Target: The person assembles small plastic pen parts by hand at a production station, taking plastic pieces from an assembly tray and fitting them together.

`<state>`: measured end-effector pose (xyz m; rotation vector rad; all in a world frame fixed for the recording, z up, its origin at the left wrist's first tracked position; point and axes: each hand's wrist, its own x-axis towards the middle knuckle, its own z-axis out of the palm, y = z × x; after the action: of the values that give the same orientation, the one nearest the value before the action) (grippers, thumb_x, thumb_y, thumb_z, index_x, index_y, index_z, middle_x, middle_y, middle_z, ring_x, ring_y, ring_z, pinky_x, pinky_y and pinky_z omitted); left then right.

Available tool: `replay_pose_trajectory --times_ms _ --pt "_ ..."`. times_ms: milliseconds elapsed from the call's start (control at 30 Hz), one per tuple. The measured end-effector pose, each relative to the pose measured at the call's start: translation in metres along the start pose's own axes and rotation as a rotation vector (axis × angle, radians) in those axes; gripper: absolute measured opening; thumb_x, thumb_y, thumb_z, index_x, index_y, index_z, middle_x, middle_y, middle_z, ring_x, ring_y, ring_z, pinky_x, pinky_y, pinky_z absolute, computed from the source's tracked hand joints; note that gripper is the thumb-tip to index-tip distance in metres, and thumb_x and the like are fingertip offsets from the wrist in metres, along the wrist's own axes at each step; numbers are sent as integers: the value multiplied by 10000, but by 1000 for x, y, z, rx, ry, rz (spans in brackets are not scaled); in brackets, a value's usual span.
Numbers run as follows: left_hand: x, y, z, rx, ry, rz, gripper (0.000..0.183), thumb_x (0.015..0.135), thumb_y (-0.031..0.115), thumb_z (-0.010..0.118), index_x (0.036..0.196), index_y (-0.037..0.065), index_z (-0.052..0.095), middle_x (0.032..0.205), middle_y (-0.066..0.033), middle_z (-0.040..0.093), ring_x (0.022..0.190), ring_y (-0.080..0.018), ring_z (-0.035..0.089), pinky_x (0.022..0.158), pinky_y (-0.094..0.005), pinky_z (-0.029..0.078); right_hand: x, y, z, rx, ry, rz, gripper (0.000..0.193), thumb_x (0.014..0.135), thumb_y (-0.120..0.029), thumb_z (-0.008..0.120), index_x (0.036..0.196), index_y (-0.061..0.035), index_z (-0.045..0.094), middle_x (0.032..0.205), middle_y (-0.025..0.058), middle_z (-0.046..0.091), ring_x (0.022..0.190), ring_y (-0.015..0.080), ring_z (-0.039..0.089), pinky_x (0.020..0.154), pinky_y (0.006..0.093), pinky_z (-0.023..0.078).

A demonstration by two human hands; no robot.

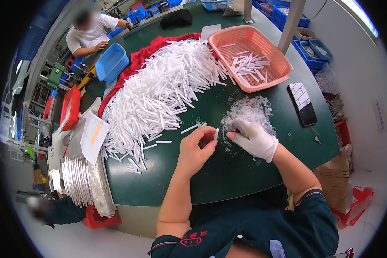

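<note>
My left hand (195,148), bare, pinches a short white tube (216,134) upright between thumb and fingers. Another white tube (189,128) sticks out beyond its knuckles, near a few clear bits; whether the fingers touch it I cannot tell. My right hand (256,139) wears a white glove with bared fingertips. Its thumb and fingers are drawn together beside the held tube, and whatever they pinch is too small to make out. Just beyond the glove lies a heap of small clear plastic pieces (256,107). A large pile of white tubes (159,84) spreads over a red cloth (135,60).
An orange basket (284,71) with some white tubes stands at the far right. Near it lie a phone (303,104) and a key (317,139). A blue tub (112,62) is at the far left, close to another person (90,36). A paper sheet (94,137) rests left.
</note>
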<state>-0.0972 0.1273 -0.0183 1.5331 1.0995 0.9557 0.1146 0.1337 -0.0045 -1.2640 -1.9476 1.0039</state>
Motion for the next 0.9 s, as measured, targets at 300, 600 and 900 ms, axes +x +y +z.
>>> replay_pose_trajectory --times_ms 300,600,900 --pt "6 3 -2 -417 4 -79 520 774 -42 655 1262 23 487 906 -89 637 760 -136 620 618 -226 488 1 9 4 43 15 -19 254 871 -235 610 898 0 516 737 224 581 713 416 569 628 416 450" --pt "10 -2 -7 -550 149 -119 188 851 46 636 1022 -3 574 859 -131 671 679 -189 663 556 -263 515 3 25 13 230 -44 61 262 875 -227 611 897 17 518 706 189 538 614 262 471 623 341 437" --pt "10 -7 -10 -632 174 -190 134 870 87 631 961 7 574 839 -130 672 673 -191 665 552 -266 517 4 5 9 450 -95 203 231 842 -187 675 919 2 566 746 2 500 669 77 435 597 249 408"
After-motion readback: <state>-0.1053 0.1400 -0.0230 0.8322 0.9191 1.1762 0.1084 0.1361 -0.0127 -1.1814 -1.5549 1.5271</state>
